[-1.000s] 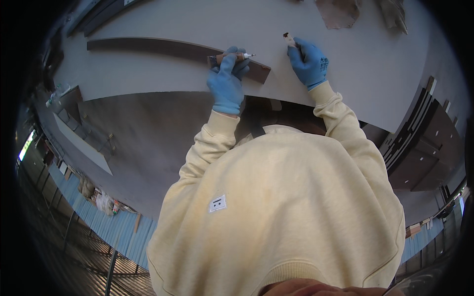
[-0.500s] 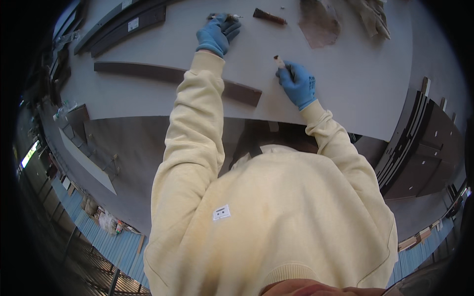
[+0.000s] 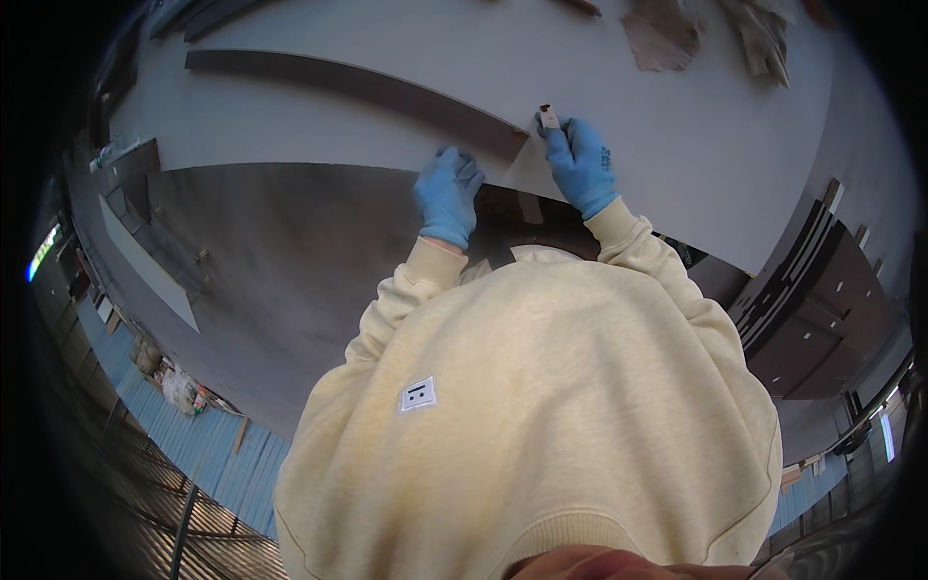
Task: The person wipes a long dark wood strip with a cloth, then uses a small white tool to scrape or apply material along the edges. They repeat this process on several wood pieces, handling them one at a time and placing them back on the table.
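Both my hands wear blue gloves. My right hand [image 3: 582, 172] is closed on a small white piece with a brown-smeared tip [image 3: 549, 117], which points up and away from me over the pale tabletop [image 3: 696, 145]. My left hand [image 3: 448, 198] is at the table's near edge, its fingers curled in beside the long brown strip [image 3: 358, 89]. What those fingers hold, if anything, is hidden. The strip lies across the table, its right end between my two hands.
A brown-stained cloth [image 3: 662, 37] and a crumpled beige cloth [image 3: 759, 39] lie at the far right. Part of a dark tube [image 3: 584, 6] shows at the top edge. More dark strips [image 3: 217, 14] lie far left. Dark panels [image 3: 822, 309] are stacked at the right.
My left hand has come back from the far side of the table, where it was at a tube-like thing, to the near edge. My right hand keeps its hold; the view has shifted nearer me.
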